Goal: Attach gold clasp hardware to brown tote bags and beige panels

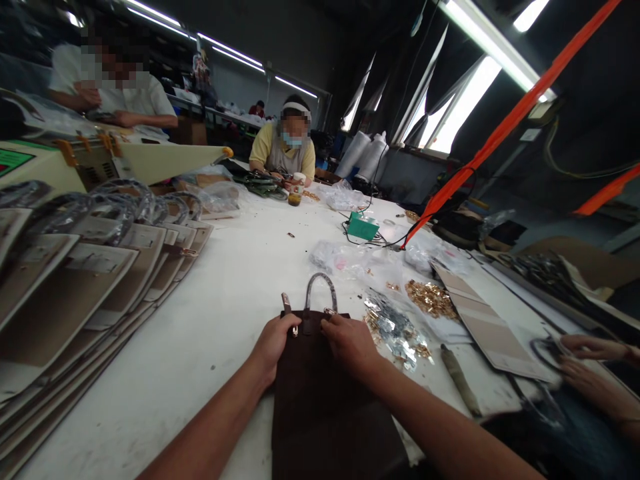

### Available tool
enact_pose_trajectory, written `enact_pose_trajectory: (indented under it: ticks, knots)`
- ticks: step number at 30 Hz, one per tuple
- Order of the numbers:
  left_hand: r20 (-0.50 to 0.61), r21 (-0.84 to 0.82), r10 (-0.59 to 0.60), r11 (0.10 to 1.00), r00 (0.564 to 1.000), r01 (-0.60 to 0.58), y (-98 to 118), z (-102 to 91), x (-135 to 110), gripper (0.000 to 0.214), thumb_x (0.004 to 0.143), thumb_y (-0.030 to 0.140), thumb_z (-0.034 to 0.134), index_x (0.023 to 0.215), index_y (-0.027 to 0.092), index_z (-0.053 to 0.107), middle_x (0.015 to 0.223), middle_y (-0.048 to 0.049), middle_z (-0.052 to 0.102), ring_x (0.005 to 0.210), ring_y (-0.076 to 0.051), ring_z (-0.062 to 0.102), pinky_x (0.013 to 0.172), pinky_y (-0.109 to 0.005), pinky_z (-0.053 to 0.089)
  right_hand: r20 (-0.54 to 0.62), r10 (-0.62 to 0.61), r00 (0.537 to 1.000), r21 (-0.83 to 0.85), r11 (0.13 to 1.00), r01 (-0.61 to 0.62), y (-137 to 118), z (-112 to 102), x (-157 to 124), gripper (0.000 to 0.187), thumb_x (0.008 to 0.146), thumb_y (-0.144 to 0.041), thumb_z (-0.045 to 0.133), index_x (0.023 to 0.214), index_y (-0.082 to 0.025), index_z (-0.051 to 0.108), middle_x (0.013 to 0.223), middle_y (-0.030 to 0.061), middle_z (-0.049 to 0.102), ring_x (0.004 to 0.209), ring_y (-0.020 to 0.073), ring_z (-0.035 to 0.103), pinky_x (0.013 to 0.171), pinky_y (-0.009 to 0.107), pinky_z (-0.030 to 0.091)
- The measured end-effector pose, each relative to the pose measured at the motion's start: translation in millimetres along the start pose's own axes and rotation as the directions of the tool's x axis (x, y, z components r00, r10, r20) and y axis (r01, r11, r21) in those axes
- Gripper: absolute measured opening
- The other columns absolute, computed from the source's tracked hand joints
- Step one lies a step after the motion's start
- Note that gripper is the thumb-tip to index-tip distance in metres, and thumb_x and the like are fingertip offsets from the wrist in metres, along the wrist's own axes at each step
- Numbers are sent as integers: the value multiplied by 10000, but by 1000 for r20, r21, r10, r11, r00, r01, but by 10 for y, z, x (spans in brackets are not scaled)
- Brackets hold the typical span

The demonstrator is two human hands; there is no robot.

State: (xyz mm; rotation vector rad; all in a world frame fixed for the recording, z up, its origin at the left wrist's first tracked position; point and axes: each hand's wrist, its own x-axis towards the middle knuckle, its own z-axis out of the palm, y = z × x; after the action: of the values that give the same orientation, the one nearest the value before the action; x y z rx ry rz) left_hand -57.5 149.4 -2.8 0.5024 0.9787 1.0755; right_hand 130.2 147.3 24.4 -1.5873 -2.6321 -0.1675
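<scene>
A dark brown leather bag panel [333, 413] lies in front of me, its top edge pointing away. From that edge rises a curved handle [321, 280] in clear plastic wrap. My left hand [273, 343] grips the panel's upper left corner, the thumb on top beside a short strap with a shiny metal fitting [295, 330]. At the upper right, my right hand [350, 343] has its fingers curled and pressed onto the panel close to the handle's base. A small metal fitting [330, 311] shows by those fingertips; exactly what they pinch is hidden.
Stacked bag panels with wrapped handles [115, 280] fill the left. Right of my work lie silver metal plates [395, 327], gold fittings [433, 299] and a wrapped-handle tool [459, 380]. A co-worker's hands [595, 360] hold another panel at far right. An orange strip [500, 127] hangs across.
</scene>
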Motion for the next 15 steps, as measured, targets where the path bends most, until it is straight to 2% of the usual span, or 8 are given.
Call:
enact_pose_trajectory:
  ticks: [3,7,9,11,15]
  knots:
    - [-7,39,13,999,1000,-13,12,-6,-10,220,663,327,703,794,151,681,679,-79,720,566,-226,658,571,-330,540,-56,8,998,58,998,-4,12,46,-37,260,1046,-280,488,1167,-270,717,1020,49,741,859,206,691,676,281,424]
    - [-46,149,83,986,995,-76,17,-13,-56,217,675,333,747,789,160,683,670,-41,712,577,-197,648,543,-268,494,-197,100,975,267,963,-45,43,139,-119,290,1035,-315,556,1302,-276,660,1128,48,743,986,206,696,796,272,481]
    - [-58,188,105,978,993,-92,19,-14,-89,222,679,337,764,788,158,689,680,-39,721,588,-192,653,541,-256,487,-230,156,961,357,932,-66,38,163,-156,250,1016,-326,599,1244,-274,687,1146,43,744,1011,205,696,832,272,491]
    - [-55,202,95,976,994,-82,29,-12,-116,228,692,355,750,794,160,690,685,-47,728,588,-204,664,558,-277,511,-243,200,949,420,904,-82,14,158,-173,153,999,-319,631,1105,-280,733,1097,24,749,993,196,697,836,268,493]
    - [11,116,-25,993,1000,24,71,-11,-132,210,687,353,725,771,165,685,659,-69,721,581,-240,691,573,-327,556,-247,296,923,549,827,-118,-53,117,-133,75,950,-264,693,994,-289,749,1025,-10,743,980,167,689,868,253,498]
